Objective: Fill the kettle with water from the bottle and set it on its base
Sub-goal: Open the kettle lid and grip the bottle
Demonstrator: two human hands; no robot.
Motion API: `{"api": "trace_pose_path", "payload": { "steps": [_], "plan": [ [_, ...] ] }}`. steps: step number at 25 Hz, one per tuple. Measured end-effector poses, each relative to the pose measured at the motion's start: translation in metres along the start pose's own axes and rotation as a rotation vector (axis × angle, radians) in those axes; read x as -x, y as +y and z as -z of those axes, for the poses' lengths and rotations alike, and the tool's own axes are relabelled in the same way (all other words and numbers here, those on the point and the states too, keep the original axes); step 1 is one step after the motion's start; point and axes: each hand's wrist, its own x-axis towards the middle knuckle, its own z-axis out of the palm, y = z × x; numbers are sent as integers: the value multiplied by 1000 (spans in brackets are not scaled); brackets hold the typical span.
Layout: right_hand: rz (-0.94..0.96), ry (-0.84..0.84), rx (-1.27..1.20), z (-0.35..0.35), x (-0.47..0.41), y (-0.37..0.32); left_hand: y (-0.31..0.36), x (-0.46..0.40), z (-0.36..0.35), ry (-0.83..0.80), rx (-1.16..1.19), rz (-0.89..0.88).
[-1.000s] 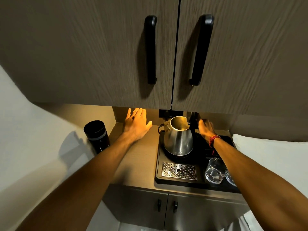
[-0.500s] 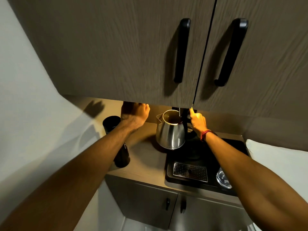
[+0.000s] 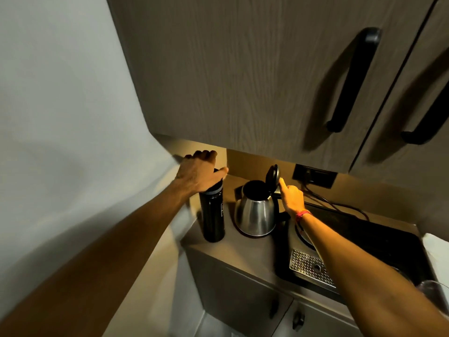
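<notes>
A pale wall (image 3: 60, 105) fills the left side. Overhead hang dark wood-grain cabinets (image 3: 243, 69) with long black handles (image 3: 352, 79). Warm light from under them falls on the brown tabletop (image 3: 255, 254). A black socket plate (image 3: 314, 176) sits on the back panel, and grey lower cupboard doors (image 3: 243, 295) stand beneath.

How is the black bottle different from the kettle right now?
The bottle is tall, narrow and matte black; the kettle is squat, wide and shiny steel. The bottle's top is covered by the left hand; the kettle's lid stands open. Both stand upright on the counter.
</notes>
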Motion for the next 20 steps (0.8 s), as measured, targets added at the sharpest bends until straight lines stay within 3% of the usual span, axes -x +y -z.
{"api": "trace_pose_path", "payload": {
  "steps": [4, 7, 13, 16, 20],
  "plan": [
    [109, 10, 99, -13, -5, 9, -19, 6, 0, -174, 186, -37],
    [116, -8, 160, -16, -5, 9, -25, 9, -2, -206, 239, -82],
    [154, 48, 92, -11, 0, 2, -17, 8, 4, -188, -56, 3],
    [221, 66, 247, -8, 0, 4, -14, 4, 7, -313, 78, -73],
    [285, 83, 404, -3, -4, 6, -8, 2, 0, -213, -7, -11]
  ]
}}
